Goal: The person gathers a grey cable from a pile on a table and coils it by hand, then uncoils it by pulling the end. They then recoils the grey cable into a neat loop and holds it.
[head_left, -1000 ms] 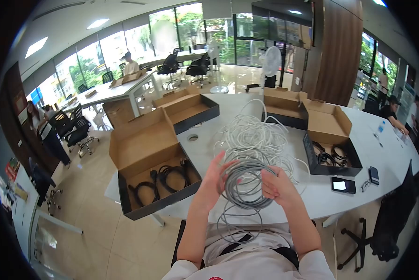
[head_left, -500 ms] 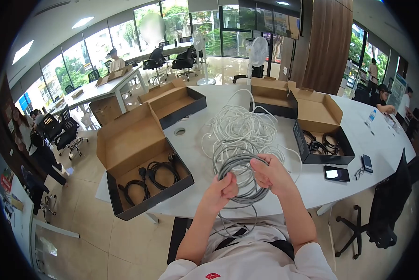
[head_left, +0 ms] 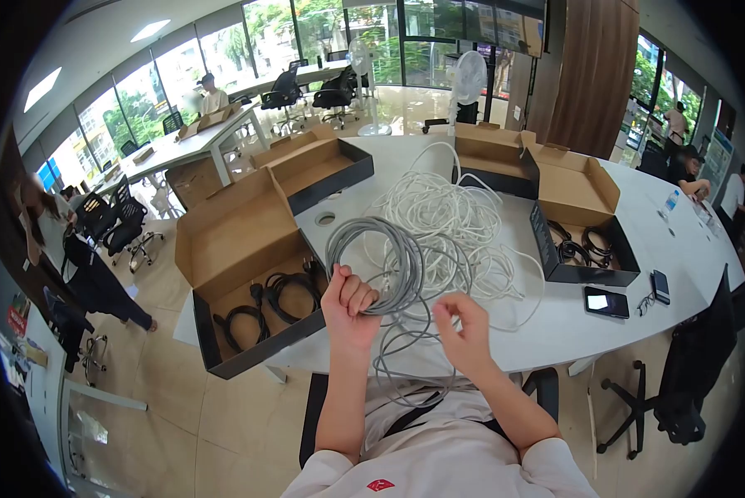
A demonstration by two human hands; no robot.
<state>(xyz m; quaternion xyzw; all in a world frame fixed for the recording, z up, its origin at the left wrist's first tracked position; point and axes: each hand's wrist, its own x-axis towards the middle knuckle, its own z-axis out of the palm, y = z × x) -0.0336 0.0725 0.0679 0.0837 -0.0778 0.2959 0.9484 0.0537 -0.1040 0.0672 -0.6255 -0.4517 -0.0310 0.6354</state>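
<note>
My left hand point(head_left: 352, 309) is wrapped round the lower side of a grey cable coil point(head_left: 375, 264), which is held up above the table. To its right, my right hand point(head_left: 465, 334) is closed in a pinch on a strand of the same grey cable, though the fingers partly hide it. Loose loops of the grey cable hang below the hands, over the table edge and against my shirt. Behind the coil lies a tangled heap of white cable point(head_left: 451, 207) on the white table point(head_left: 505, 344).
An open box point(head_left: 260, 361) with black power cords stands left; another box point(head_left: 592, 272) with black cables stands right. Two more open boxes point(head_left: 331, 178) point(head_left: 495, 178) sit farther back. A phone point(head_left: 606, 302) lies near the right edge. Chairs, fans and several people are around.
The coil has moved left and up in my left hand and now hangs more upright. My right hand has let go of the coil's side and come down toward me.
</note>
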